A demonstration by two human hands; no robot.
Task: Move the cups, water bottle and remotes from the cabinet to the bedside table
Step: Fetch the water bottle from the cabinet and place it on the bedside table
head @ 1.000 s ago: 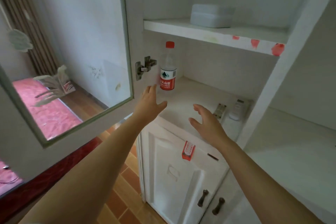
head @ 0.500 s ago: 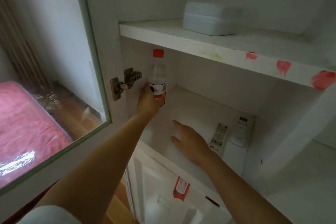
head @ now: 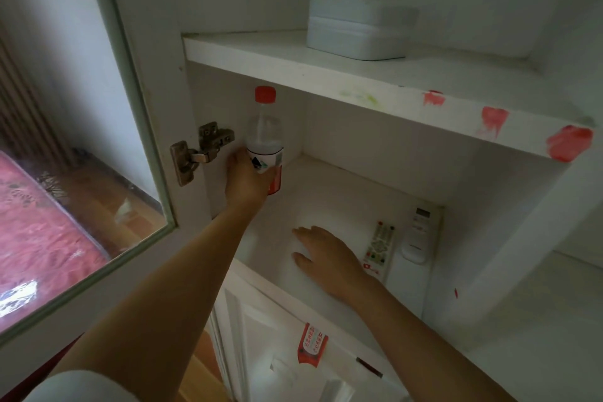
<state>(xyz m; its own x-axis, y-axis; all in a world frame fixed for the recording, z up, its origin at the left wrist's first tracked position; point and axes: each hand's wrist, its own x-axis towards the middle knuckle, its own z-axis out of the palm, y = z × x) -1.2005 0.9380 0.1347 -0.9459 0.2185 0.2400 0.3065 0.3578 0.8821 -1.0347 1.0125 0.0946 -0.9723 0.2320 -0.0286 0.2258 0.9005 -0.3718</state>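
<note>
Your left hand [head: 244, 178]: fingers wrapped round the upright water bottle [head: 266, 137];
Your right hand [head: 326, 254]: spread flat on the cabinet shelf [head: 329, 196], beside two remotes [head: 380, 250]

Bare forearms, short white sleeve.
Sleeve edge [head: 81, 385] visible at lower left only; no rings, watch or gloves on hands.

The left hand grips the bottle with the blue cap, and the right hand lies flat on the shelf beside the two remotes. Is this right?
Not quite: the head view shows a red cap, not blue. The left hand grips the bottle, and the right hand lies flat on the shelf beside the two remotes.
</note>
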